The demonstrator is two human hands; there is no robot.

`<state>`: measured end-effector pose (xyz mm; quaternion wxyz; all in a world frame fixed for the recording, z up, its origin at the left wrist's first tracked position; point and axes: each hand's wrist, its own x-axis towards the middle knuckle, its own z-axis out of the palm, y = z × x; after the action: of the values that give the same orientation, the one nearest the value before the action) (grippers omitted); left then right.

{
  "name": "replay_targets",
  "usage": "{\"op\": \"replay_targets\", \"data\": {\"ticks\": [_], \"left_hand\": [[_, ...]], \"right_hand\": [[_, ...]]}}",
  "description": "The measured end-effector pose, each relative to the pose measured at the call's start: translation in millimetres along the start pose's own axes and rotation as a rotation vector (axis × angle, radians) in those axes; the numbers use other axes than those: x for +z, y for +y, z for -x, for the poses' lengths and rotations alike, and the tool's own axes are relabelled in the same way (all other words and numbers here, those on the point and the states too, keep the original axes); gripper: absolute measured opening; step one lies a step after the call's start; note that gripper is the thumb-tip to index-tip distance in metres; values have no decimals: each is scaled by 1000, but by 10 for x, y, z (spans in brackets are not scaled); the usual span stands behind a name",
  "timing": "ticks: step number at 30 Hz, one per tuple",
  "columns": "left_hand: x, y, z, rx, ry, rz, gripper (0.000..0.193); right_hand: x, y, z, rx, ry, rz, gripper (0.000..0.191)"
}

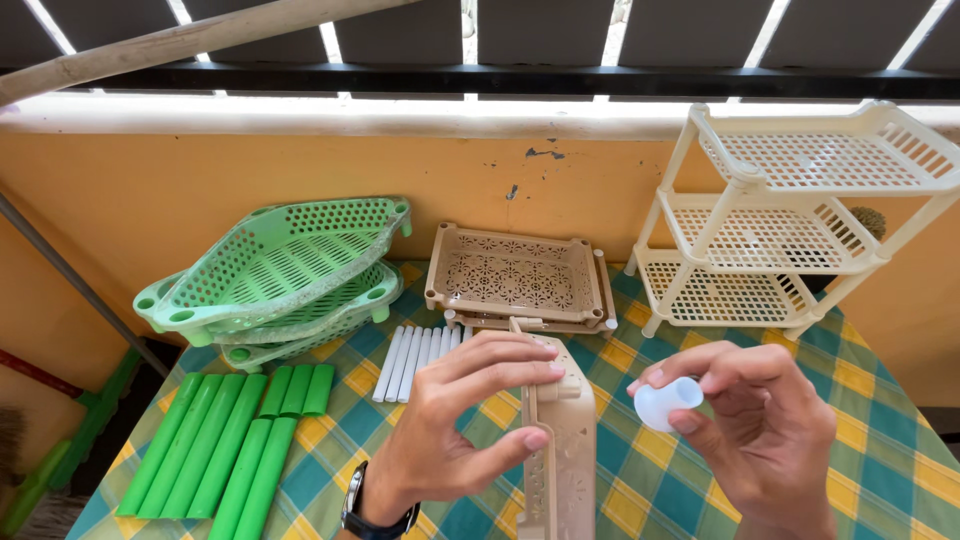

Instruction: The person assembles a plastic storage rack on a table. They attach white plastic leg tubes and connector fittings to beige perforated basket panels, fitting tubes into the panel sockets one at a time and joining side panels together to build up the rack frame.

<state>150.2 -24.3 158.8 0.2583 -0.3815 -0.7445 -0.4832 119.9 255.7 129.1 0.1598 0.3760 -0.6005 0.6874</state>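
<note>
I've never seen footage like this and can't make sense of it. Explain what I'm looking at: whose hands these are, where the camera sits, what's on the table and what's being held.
There is no machine here. A person wears a camera on the head, so this single picture looks down at their own two bare hands over a table with a checked cloth.

The left hand, with a watch on the wrist, grips a beige plastic tray stood up on its edge. The right hand pinches a small white plastic cap beside the tray, not touching it.

On the cloth lie green tubes at the left, a stack of green trays behind them, a row of white tubes in the middle, and more beige trays near the orange wall. At the right stands a finished cream three-shelf rack.
</note>
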Motion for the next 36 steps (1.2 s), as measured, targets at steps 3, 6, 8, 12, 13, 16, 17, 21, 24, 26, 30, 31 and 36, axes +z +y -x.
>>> {"op": "replay_targets", "data": {"ticks": [3,6,8,12,13,16,17,21,24,26,30,31,36], "left_hand": [[45,50,25,-13,7,-32,39],[63,58,39,8,4,-20,43],[81,53,41,16,14,-18,45],[104,46,51,13,18,-14,44],[106,46,54,14,19,-18,44],[115,54,64,21,23,-28,44],[114,56,62,28,23,-32,44],[98,66,53,57,24,-40,43],[99,90,57,48,25,-40,42],[101,96,54,51,24,-43,43],[112,102,53,55,30,-51,43],[113,104,53,53,28,-52,43],[121,124,58,40,19,-58,44]], "right_hand": [[25,-107,-47,-41,-49,90,26],[76,-183,-102,-75,-74,320,25],[124,-217,-113,-89,-80,435,26],[190,-268,-96,-33,-55,463,28],[201,-269,-94,-34,-55,462,29],[211,-267,-97,-42,-57,471,29],[212,-268,-100,-46,-60,475,29],[218,-281,-96,-39,-47,503,29],[218,-286,-104,-39,-42,536,29],[220,-285,-110,-67,-56,528,29],[218,-298,-117,-71,-85,531,30],[224,-296,-120,-79,-88,526,30],[239,-309,-125,-94,-106,513,30]]}}
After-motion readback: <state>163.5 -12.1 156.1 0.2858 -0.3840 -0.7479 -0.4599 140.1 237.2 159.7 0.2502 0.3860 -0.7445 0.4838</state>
